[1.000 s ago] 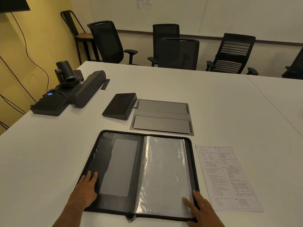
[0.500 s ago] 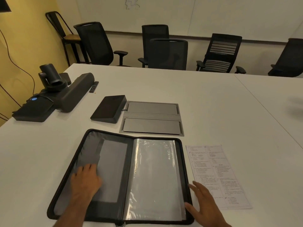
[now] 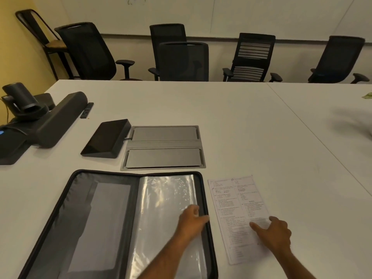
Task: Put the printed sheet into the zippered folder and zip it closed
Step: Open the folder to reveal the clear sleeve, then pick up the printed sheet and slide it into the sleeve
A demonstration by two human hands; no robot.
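Printed sheet point(image 3: 239, 214) under right hand point(image 3: 275, 234), fingers relaxed, left hand point(image 3: 191, 220) pinching folder point(image 3: 100, 218) sleeve

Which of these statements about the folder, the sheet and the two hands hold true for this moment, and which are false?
1. The folder lies open on the table. True.
2. The printed sheet is already inside the folder. False: it lies on the table to the right of the folder.
3. The right hand rests on the sheet. True.
4. The left hand is on the folder's left half. False: it is at the right edge, over the clear sleeves.
5. A tablet stands on the sheet. False: the tablet sits beyond the folder.
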